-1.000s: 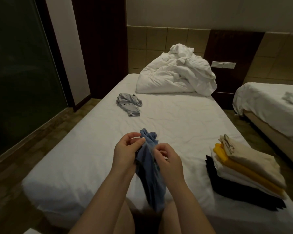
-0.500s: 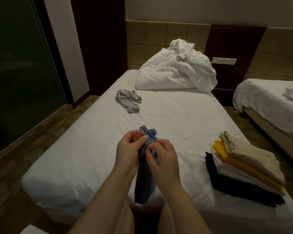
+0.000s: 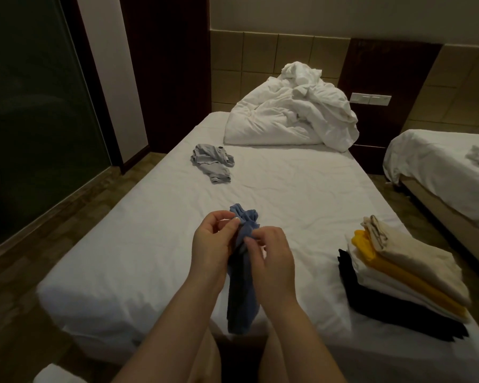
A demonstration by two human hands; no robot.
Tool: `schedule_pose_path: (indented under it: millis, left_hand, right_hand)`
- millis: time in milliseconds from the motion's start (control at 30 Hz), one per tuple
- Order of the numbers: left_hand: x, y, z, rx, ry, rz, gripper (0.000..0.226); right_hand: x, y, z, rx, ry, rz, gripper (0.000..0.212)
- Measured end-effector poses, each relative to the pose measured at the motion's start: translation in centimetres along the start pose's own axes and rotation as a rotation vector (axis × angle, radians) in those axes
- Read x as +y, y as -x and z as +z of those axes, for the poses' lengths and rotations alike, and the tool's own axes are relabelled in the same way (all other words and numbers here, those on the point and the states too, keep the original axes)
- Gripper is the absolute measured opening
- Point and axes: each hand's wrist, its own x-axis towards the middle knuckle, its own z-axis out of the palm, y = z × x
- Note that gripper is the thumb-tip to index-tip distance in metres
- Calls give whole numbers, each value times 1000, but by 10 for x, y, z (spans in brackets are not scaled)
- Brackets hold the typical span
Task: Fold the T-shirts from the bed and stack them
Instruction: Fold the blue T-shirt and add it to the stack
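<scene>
This is a bedroom, apparently a twin hotel room. A single bed (image 3: 288,194) in plain white sheets stands beside a second bed (image 3: 437,161) dressed the same way. A crumpled white duvet (image 3: 282,120) is heaped at the near bed's head. Between the beds a dark wood panel (image 3: 385,67) carries a switch plate (image 3: 370,98). A tall dark glass pane (image 3: 33,120) fills the left side.
</scene>
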Motion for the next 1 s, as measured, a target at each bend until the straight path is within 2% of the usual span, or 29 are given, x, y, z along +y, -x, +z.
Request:
schedule_pose_path:
  millis: [67,200,267,367,467,600,700,733,800,833,867,933,1000]
  left_hand:
    - [-3,3,0,-74,-52,40,5]
    - [-17,6,1,-243,-330,130,11]
    - [-24,3,0,-229,-395,157,9]
    - [-33,-1,-5,-185,-484,196,18]
    - [-39,-1,-3,-204,-505,182,19]
    - [-21,-15,-2,-100,-537,270,20]
    - [7,-33,1,-171,-534,326,24]
    - [17,-37,4,-210,-558,356,26]
    - [36,-45,12,-238,-561,391,27]
    - [47,-51,15,-217,-519,392,26]
    - [58,-57,18,-186,-460,390,25]
    - [78,-68,23,-124,-377,384,24]
    - [94,-72,29,-139,-323,359,23]
  right_hand:
    - [-5,-7,-7,11,-150,137,18]
    - [-8,-15,-16,26,-397,292,23]
    - [-5,-17,-18,48,-412,335,24]
    - [4,-20,-22,97,-350,364,24]
    - [7,-22,-25,67,-313,379,23]
    - [13,-33,-40,-49,-231,326,20]
    - [17,-44,-61,-280,-289,344,9]
    - [19,-46,-65,-372,-279,335,15]
    - [26,-48,-67,-510,-151,311,26]
    - [32,-48,-66,-545,-23,295,23]
    - [41,-47,-64,-550,106,286,16]
    - [54,-47,-65,-446,226,321,8]
    - [56,-48,-70,-281,79,372,16]
